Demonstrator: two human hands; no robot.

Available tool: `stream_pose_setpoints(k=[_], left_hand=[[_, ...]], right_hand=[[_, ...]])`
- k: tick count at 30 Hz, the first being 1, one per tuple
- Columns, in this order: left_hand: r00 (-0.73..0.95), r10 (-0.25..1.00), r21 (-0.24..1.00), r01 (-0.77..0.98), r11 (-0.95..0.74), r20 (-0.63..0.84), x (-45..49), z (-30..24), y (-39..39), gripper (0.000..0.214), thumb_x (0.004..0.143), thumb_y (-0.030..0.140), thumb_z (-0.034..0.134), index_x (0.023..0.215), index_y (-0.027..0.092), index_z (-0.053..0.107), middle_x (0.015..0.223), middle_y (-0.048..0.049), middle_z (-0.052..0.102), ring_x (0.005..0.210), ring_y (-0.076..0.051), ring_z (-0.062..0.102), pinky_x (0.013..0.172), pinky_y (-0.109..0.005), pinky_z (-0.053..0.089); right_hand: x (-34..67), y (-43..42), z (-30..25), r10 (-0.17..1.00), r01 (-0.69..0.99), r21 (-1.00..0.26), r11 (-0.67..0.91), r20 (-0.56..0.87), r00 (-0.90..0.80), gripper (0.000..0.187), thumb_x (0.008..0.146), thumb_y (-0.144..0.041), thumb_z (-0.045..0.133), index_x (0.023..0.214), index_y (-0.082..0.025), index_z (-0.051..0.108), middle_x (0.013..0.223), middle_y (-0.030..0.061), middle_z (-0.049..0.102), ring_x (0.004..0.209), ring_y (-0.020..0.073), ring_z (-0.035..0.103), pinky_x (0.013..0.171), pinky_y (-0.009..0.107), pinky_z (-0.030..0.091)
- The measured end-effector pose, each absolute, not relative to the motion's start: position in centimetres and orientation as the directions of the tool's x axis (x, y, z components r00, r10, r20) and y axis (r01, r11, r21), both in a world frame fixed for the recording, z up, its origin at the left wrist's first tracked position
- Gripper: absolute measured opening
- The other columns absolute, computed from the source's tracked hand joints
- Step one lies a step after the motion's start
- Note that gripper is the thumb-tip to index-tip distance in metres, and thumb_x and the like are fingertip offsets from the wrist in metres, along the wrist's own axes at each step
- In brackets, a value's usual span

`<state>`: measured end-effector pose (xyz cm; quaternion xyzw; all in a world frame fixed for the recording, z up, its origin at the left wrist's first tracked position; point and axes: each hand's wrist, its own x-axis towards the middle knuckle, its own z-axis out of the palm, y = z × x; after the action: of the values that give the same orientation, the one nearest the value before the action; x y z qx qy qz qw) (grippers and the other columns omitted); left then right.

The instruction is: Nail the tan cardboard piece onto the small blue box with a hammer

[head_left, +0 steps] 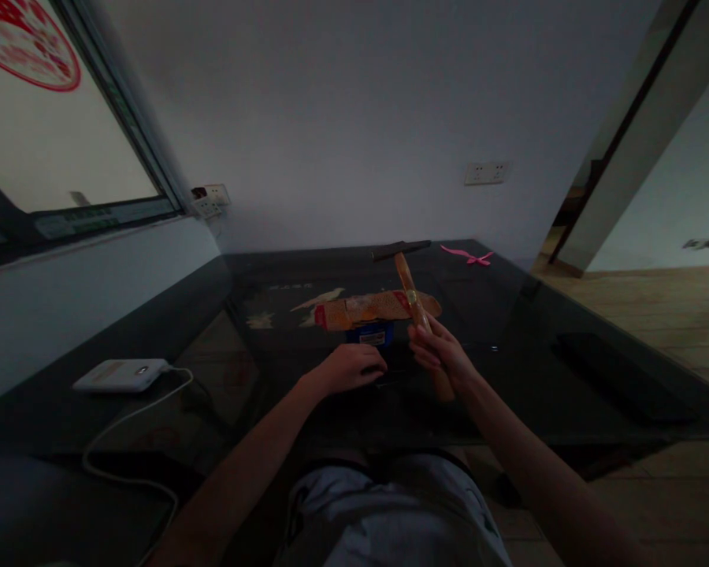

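Note:
My right hand (pixel 440 354) is wrapped round the wooden handle of a hammer (pixel 407 279). The hammer stands tilted, its dark metal head raised towards the far edge of the table. Behind the handle is a long tan and red piece (pixel 366 309), perhaps cardboard or a wrapped strip, lying over a small blue box (pixel 371 334) with a white label. My left hand (pixel 351 367) is low over the table just in front of the blue box. Its fingers are curled towards the thumb, and whatever they hold, if anything, is hidden.
The dark glossy table (pixel 307 409) meets the wall. A white power bank (pixel 121 376) with a white cable (pixel 135 409) is at the left. Pink ribbon (pixel 469 256) lies at the back right, a flat black object (pixel 620 378) at the right. Pale scraps (pixel 319 299) lie behind the blue box.

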<state>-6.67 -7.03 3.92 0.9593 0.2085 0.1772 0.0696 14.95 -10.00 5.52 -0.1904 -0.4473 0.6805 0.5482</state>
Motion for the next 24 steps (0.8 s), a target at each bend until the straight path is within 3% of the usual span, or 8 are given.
stream_pose_setpoints(k=[3,7,14,24], left_hand=[[0.840,0.496,0.332,0.413,-0.848,0.219,-7.3,3.9,-6.5,0.014,0.084,0.024,0.055,0.094,0.019,0.064,0.093,-0.0030,0.065,0.087,-0.013,0.060,0.078,-0.022,0.044],[0.859,0.495,0.399,0.412,-0.819,0.131,-7.6,3.9,-6.3,0.014,0.082,0.030,0.060,0.090,0.019,0.065,0.093,-0.0022,0.063,0.089,-0.014,0.059,0.080,-0.023,0.043],[0.861,0.502,0.351,0.446,-0.823,0.084,-6.8,4.1,-7.2,0.020,0.079,0.037,0.063,0.088,0.018,0.063,0.093,-0.0029,0.061,0.089,-0.015,0.057,0.078,-0.023,0.043],[0.843,0.516,0.332,0.448,-0.830,0.154,-6.8,3.6,-7.0,0.009,0.082,0.025,0.058,0.085,0.018,0.063,0.089,-0.0022,0.062,0.085,-0.014,0.058,0.077,-0.022,0.043]], right_hand=[[14.9,-10.0,5.5,0.918,-0.573,-0.820,0.012,0.236,-0.318,0.032,0.081,-0.022,0.061,0.112,-0.026,0.052,0.062,-0.0088,0.041,0.035,0.0004,0.020,0.030,0.015,0.011],[15.0,-9.9,5.3,0.916,-0.569,-0.822,0.017,0.241,-0.321,0.029,0.081,-0.023,0.061,0.108,-0.025,0.052,0.062,-0.0089,0.041,0.035,0.0001,0.020,0.030,0.015,0.011],[15.0,-9.9,5.3,0.914,-0.567,-0.824,-0.006,0.226,-0.337,0.024,0.082,-0.023,0.061,0.104,-0.025,0.051,0.061,-0.0091,0.041,0.035,0.0003,0.022,0.030,0.015,0.011],[14.8,-10.2,5.6,0.920,-0.567,-0.824,-0.014,0.212,-0.331,0.031,0.080,-0.022,0.063,0.109,-0.025,0.051,0.062,-0.0087,0.042,0.035,0.0003,0.023,0.031,0.015,0.012]])
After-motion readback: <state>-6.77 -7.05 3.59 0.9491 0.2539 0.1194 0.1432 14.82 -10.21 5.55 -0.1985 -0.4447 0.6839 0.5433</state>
